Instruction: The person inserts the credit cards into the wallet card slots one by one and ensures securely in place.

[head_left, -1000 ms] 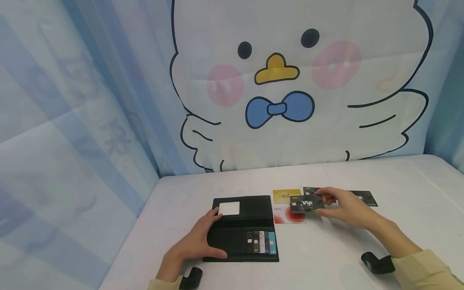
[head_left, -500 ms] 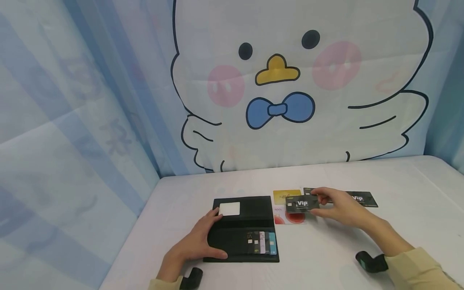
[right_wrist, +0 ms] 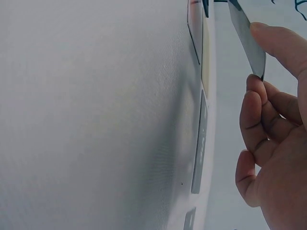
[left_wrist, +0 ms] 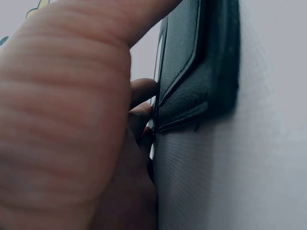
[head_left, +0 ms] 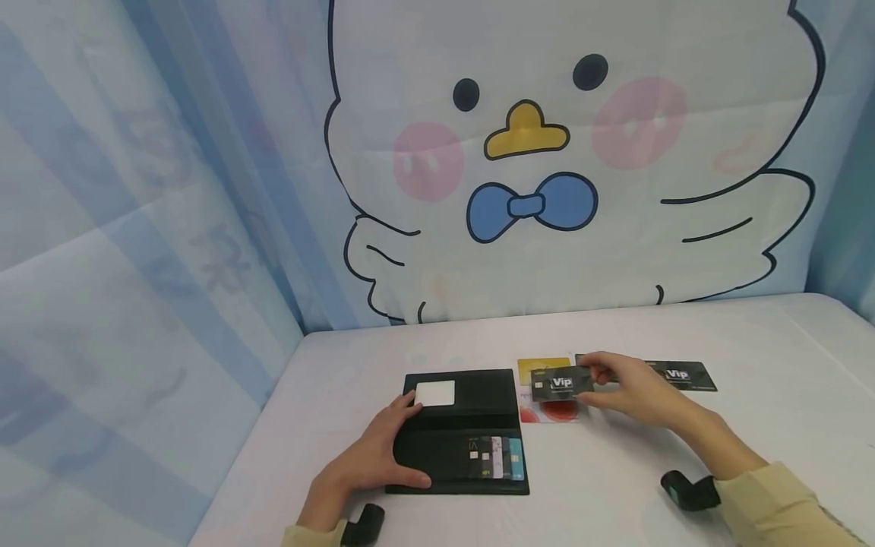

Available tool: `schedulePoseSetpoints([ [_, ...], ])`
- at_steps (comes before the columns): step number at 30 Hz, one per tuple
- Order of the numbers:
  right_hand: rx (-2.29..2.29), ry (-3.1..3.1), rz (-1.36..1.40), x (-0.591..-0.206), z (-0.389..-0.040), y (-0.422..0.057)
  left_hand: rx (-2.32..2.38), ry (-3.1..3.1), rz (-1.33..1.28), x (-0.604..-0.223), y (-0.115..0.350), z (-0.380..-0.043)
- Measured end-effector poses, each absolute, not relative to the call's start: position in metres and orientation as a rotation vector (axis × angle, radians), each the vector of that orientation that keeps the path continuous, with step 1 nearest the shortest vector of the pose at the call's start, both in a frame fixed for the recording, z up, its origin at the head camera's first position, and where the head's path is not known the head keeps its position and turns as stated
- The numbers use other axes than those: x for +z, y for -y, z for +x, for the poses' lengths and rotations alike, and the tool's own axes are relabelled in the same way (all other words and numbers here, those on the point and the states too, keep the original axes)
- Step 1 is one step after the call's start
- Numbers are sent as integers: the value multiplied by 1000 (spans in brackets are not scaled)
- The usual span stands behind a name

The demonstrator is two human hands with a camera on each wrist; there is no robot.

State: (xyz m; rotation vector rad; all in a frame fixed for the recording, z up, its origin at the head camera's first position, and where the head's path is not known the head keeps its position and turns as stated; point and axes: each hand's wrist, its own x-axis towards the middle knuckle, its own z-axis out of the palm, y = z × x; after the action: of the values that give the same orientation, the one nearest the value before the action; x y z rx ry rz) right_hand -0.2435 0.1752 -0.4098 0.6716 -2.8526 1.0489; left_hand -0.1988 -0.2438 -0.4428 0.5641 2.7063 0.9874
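Note:
A black card wallet point(head_left: 437, 452) lies unfolded on the table, with several cards point(head_left: 495, 458) in its lower right part. My left hand point(head_left: 369, 454) rests along its left side, thumb on the lower panel and fingertips beside a white rectangle point(head_left: 434, 393) on the upper panel. Between thumb and fingers, my right hand point(head_left: 636, 391) pinches a black "Vip" card point(head_left: 555, 384) by its right end. The right wrist view has this card point(right_wrist: 250, 45) raised off the table. Below it in the head view, a gold card point(head_left: 533, 365) and a red-and-white card point(head_left: 559, 412) are partly covered.
Another black "Vip" card point(head_left: 690, 376) lies right of my right hand, partly hidden by it. A dark card edge point(head_left: 581, 357) shows behind the fingers. A white cloth covers the table point(head_left: 601, 486), and a printed curtain point(head_left: 519, 273) hangs behind.
My right hand has moved left with the black "Vip" card, bringing it closer to the wallet. My left hand has kept its place on the wallet.

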Motion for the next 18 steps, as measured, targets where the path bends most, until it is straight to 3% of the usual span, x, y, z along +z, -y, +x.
schedulePoseSetpoints([
  [18, 1116, 2844, 688, -409, -250, -159, 979, -2707, 546, -441, 243, -199],
])
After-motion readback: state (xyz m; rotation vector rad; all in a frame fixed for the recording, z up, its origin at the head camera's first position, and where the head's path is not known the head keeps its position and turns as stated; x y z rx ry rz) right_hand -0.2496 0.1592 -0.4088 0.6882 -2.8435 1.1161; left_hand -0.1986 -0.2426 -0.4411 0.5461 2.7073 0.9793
